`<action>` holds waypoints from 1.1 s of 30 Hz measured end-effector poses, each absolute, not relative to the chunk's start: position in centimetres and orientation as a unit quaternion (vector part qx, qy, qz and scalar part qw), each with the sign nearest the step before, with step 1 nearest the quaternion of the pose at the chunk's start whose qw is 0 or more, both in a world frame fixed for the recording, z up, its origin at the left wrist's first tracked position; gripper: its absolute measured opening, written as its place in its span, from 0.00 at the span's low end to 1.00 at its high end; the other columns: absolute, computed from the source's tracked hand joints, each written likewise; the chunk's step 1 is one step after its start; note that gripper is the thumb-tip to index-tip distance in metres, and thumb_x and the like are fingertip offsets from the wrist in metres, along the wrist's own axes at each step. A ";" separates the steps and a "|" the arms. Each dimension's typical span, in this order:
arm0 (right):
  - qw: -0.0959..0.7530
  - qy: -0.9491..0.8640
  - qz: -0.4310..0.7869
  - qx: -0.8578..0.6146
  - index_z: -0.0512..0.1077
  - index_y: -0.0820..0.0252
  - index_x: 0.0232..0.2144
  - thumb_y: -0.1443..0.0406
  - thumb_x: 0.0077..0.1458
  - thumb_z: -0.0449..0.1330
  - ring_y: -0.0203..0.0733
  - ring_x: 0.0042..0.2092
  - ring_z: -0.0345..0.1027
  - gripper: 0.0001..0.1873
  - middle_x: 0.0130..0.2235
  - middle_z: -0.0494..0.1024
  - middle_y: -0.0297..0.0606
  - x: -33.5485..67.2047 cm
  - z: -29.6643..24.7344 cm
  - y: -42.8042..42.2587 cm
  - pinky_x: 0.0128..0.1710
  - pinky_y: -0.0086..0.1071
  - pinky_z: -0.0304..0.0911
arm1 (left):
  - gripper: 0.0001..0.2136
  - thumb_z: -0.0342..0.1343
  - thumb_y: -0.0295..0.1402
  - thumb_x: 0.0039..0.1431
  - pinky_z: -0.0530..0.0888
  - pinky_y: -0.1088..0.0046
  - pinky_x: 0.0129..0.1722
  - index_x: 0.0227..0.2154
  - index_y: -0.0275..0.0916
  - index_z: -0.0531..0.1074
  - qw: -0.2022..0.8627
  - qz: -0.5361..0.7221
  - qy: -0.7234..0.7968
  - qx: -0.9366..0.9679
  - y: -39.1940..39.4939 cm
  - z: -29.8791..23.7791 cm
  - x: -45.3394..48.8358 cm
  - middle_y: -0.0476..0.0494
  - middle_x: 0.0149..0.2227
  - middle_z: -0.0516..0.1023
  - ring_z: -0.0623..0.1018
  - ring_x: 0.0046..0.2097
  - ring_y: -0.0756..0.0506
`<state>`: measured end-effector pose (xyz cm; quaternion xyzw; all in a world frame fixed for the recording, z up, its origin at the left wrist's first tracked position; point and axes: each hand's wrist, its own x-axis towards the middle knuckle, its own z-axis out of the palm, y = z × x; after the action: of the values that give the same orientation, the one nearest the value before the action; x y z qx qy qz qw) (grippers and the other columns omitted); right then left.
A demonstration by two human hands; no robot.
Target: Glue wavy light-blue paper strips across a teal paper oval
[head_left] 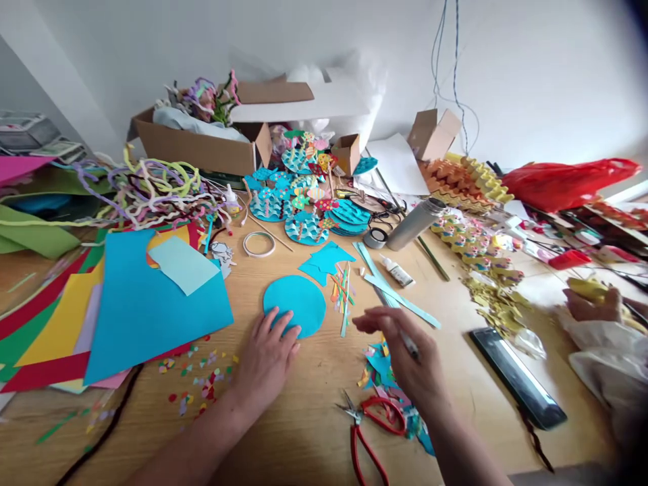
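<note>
As the left hand (264, 361) lies spread on a blue disc (298, 300), the right hand (421, 368) grips a pen-like object (409, 346).

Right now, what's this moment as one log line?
left hand: on blue circle | right hand: holding pen-like object | red-handled tool: on table

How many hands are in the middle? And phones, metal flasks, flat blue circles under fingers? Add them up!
Middle hands (left hand, right hand): 2
Phone: 1
Metal flask: 1
Flat blue circle, touched by left hand: 1
Total: 5
</note>
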<state>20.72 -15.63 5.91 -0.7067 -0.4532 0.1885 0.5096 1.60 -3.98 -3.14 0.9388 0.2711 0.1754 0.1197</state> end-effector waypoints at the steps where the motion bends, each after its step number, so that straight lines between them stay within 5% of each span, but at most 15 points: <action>1: 0.438 -0.494 0.186 -0.728 0.71 0.55 0.37 0.58 0.63 0.52 0.38 0.35 0.72 0.11 0.34 0.78 0.36 20.3 5.7 -17.0 0.36 0.32 0.65 | 0.12 0.49 0.32 0.63 0.64 0.49 0.57 0.47 0.41 0.72 0.117 0.175 0.269 0.940 -3.9 -3.1 1.6 0.43 0.56 0.70 0.61 0.61 0.36; 6: 0.144 -0.617 0.115 -0.765 0.68 0.55 0.31 0.61 0.51 0.64 0.43 0.31 0.70 0.09 0.30 0.76 0.35 18.0 3.5 -23.1 0.28 0.32 0.64 | 0.12 0.49 0.32 0.63 0.65 0.50 0.56 0.47 0.41 0.72 0.106 0.168 0.260 0.945 -3.8 -2.9 1.5 0.44 0.56 0.70 0.62 0.60 0.35; 11: 0.040 -0.665 -0.038 -0.745 0.66 0.56 0.40 0.66 0.46 0.62 0.49 0.39 0.73 0.17 0.39 0.78 0.41 16.9 0.1 -26.6 0.35 0.35 0.68 | 0.13 0.51 0.32 0.61 0.66 0.50 0.56 0.47 0.41 0.73 0.086 0.183 0.249 0.947 -3.7 -3.6 1.4 0.43 0.57 0.70 0.63 0.60 0.34; 21: 0.091 -0.610 -0.076 -0.784 0.62 0.54 0.33 0.72 0.51 0.52 0.43 0.32 0.70 0.08 0.32 0.74 0.37 16.1 -3.7 -27.2 0.30 0.31 0.66 | 0.13 0.50 0.32 0.61 0.66 0.51 0.56 0.47 0.42 0.73 0.070 0.194 0.250 0.946 -3.7 -4.2 1.4 0.45 0.57 0.70 0.63 0.60 0.35; 27: 0.190 -0.571 -0.001 -0.798 0.60 0.55 0.34 0.70 0.51 0.49 0.39 0.29 0.67 0.07 0.28 0.71 0.35 16.3 -0.8 -25.0 0.27 0.29 0.62 | 0.13 0.51 0.32 0.61 0.66 0.51 0.56 0.46 0.43 0.73 0.061 0.206 0.257 0.942 -3.8 -4.7 1.5 0.46 0.56 0.70 0.64 0.60 0.36; 33: 0.114 -0.442 0.032 -0.889 0.62 0.58 0.34 0.70 0.46 0.53 0.41 0.30 0.69 0.09 0.29 0.74 0.36 23.6 3.1 -17.5 0.29 0.30 0.57 | 0.14 0.52 0.32 0.59 0.69 0.53 0.54 0.47 0.45 0.72 0.044 0.225 0.237 0.944 -3.5 -5.2 1.4 0.47 0.56 0.71 0.65 0.59 0.37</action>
<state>23.65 -17.48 3.12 -0.8893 -0.4418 0.0320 0.1137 1.41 -3.54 -5.21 0.9442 0.2370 0.2246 0.0437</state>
